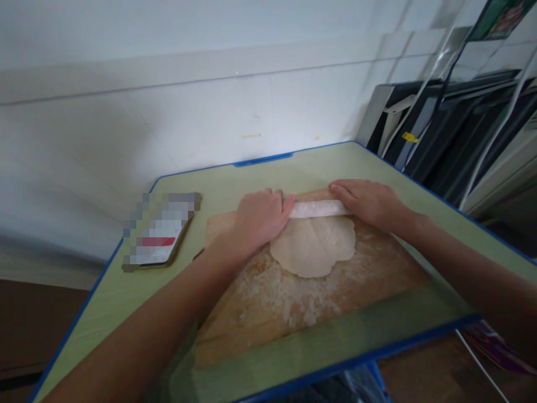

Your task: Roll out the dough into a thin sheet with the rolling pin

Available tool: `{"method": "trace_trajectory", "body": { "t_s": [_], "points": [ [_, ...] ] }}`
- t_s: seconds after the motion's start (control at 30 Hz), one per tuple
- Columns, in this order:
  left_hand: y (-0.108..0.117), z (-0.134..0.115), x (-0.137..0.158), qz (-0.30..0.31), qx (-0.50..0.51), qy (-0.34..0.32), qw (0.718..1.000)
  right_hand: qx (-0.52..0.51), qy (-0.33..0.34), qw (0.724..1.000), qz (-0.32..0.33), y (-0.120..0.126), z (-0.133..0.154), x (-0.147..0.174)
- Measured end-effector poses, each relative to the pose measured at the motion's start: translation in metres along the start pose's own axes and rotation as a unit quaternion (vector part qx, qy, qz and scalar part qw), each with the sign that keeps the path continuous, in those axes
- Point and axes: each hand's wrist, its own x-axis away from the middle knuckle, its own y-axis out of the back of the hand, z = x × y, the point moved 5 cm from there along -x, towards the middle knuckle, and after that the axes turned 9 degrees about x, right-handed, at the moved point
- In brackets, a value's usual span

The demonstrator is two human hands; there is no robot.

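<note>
Left hand: we see the left hand (pixel 263 217) over the pin's left end, its fingers curled around it.
Right hand: the right hand (pixel 369 201) covers the other end, fingers laid across and grasping it; we cannot see the thumb clearly.
Rolling pin: the whitened rolling pin (pixel 321 209) spans the gap between both sets of fingers — held at its two ends, we judge, so that pressure spreads evenly.
Dough: the flat, irregular dough sheet (pixel 314 246) lies just nearer to us than the fingers, its far edge meeting the pin; whether it runs beneath, we cannot tell.
Flour: white flour (pixel 310 310) dusts the wood on our side of the fingers, presumably against sticking.
Board: the wooden board (pixel 235 338) lies below both hands, probably to give a firm surface.
Table: the green table (pixel 104 313) extends around the fingers on every side.
Phone: a phone (pixel 163 229) sits left of the left fingers — well apart, perhaps to avoid flour.
</note>
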Motion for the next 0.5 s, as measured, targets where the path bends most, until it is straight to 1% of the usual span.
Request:
{"method": "trace_trajectory", "body": {
  "t_s": [0.1, 0.2, 0.27, 0.37, 0.5],
  "points": [
    [0.005, -0.015, 0.027, -0.006, -0.031, -0.016, 0.999, -0.003, -0.005, 0.999, -0.034, 0.004, 0.004, 0.015],
    [0.006, -0.028, 0.049, 0.005, -0.053, -0.007, 0.999, -0.010, 0.022, 0.997, -0.068, 0.004, 0.007, 0.026],
    [0.004, -0.034, 0.059, 0.020, -0.055, -0.001, 0.998, -0.014, 0.045, 0.995, -0.085, 0.005, 0.008, 0.029],
    [0.002, -0.033, 0.061, 0.033, -0.023, -0.002, 0.999, -0.012, 0.067, 0.993, -0.100, 0.006, 0.009, 0.026],
    [-0.002, -0.018, 0.046, 0.037, 0.053, -0.012, 0.998, 0.001, 0.062, 0.993, -0.099, 0.010, 0.009, 0.011]
  ]
}}
